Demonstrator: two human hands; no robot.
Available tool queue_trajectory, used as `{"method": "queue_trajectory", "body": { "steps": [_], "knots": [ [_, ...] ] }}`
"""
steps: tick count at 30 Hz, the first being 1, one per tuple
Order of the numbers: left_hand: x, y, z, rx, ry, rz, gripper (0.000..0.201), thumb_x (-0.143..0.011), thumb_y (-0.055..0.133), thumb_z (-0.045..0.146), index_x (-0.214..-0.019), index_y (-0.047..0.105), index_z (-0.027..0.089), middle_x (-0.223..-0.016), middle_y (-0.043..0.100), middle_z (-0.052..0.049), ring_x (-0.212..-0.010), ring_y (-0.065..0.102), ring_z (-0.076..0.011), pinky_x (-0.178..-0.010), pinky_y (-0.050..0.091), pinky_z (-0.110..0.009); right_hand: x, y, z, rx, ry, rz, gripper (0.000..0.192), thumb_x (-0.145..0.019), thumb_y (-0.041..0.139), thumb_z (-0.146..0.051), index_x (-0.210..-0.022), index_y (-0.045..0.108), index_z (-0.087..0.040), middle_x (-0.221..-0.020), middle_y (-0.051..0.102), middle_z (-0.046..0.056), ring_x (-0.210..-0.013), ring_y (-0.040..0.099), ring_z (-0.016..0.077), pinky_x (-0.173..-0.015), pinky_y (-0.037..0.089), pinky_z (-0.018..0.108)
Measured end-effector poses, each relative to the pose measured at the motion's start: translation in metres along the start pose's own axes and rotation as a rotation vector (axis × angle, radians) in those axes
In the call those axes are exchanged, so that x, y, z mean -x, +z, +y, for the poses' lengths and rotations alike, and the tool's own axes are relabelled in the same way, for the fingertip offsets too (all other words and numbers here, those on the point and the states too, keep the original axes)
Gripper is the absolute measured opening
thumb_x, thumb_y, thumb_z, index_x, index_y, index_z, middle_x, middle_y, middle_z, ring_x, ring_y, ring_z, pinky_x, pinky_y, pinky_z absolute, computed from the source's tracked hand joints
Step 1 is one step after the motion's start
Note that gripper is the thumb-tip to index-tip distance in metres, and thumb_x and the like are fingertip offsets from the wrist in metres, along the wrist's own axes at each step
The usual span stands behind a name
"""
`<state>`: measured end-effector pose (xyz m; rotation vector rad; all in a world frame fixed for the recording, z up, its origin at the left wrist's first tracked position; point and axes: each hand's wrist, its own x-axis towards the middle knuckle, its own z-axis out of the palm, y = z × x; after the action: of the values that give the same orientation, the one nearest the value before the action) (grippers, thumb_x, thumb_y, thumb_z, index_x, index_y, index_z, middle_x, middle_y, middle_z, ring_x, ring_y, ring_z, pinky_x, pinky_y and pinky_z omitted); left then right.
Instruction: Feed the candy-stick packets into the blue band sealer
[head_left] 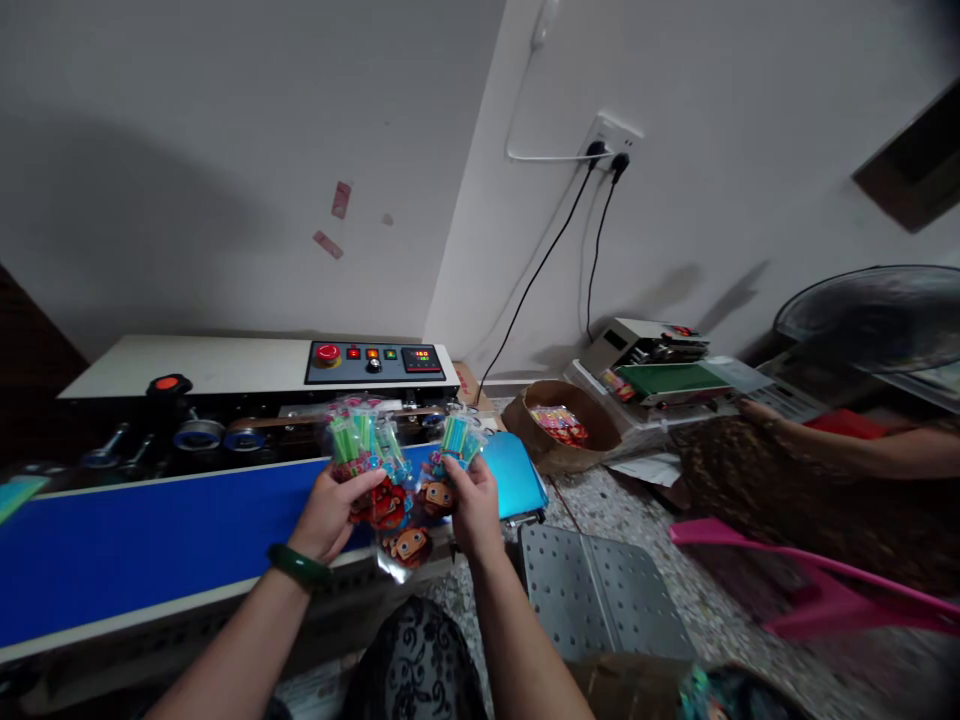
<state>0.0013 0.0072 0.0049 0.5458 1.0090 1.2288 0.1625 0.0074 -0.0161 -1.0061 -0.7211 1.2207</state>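
My left hand (334, 515), with a green bangle at the wrist, is closed on a bunch of clear plastic packets (358, 440) that show green and blue sticks and printed cartoon figures. Close beside it, my right hand (476, 500) pinches another such packet (452, 440) with blue-green sticks and a cartoon face. Both hands hover over the near right end of the blue conveyor belt (225, 520). Behind the packets stands the sealing machine (217, 365), its panel (375, 362) lit with red digits. How many packets each hand holds is hard to tell.
To the right, a cardboard box (517, 420) holds red printed packets. A grey perforated metal plate (600, 590) and a pink plastic chair (817, 570) stand nearby. Another person's arm (847, 450) reaches toward a second machine with a green belt (671, 378). Black cables run to a wall socket (611, 140).
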Motion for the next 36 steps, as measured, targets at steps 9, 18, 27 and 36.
{"method": "queue_trajectory", "body": {
  "steps": [9, 18, 27, 36],
  "knots": [
    [-0.001, -0.012, 0.012, 0.014, 0.042, 0.036, 0.027, -0.049, 0.077, 0.017, -0.070, 0.060, 0.012, -0.060, 0.065, 0.000, -0.052, 0.060, -0.0156, -0.050, 0.051, -0.028, -0.042, -0.059, 0.003, 0.170, 0.271, 0.156, 0.031, -0.055, 0.071, -0.025, -0.075, 0.049, -0.016, -0.055, 0.060, -0.001, -0.042, 0.055, 0.0144, -0.041, 0.046, 0.026],
    [-0.001, -0.014, 0.012, 0.022, 0.047, 0.023, 0.028, -0.049, 0.077, 0.016, -0.070, 0.059, 0.012, -0.060, 0.065, 0.000, -0.051, 0.060, -0.0152, -0.048, 0.051, -0.027, -0.062, -0.037, 0.012, 0.260, 0.383, 0.094, 0.024, -0.054, 0.067, -0.015, -0.068, 0.047, -0.016, -0.051, 0.056, -0.001, -0.042, 0.054, 0.0145, -0.040, 0.045, 0.025],
    [-0.002, -0.017, 0.012, 0.037, 0.049, 0.015, 0.028, -0.052, 0.076, 0.015, -0.074, 0.059, 0.013, -0.064, 0.066, 0.000, -0.055, 0.061, -0.0152, -0.052, 0.052, -0.027, -0.073, -0.037, 0.005, 0.317, 0.411, 0.009, 0.017, -0.053, 0.064, -0.012, -0.062, 0.049, -0.015, -0.053, 0.056, 0.000, -0.044, 0.054, 0.0138, -0.042, 0.045, 0.025],
    [-0.002, -0.014, 0.009, 0.047, -0.004, -0.047, 0.022, -0.054, 0.074, 0.017, -0.071, 0.061, 0.012, -0.062, 0.066, -0.003, -0.054, 0.062, -0.0176, -0.052, 0.053, -0.030, -0.046, -0.001, -0.009, 0.325, 0.160, -0.181, 0.032, -0.064, 0.066, -0.037, -0.088, 0.061, -0.016, -0.083, 0.062, 0.004, -0.071, 0.058, 0.0141, -0.058, 0.047, 0.023]
  ]
}}
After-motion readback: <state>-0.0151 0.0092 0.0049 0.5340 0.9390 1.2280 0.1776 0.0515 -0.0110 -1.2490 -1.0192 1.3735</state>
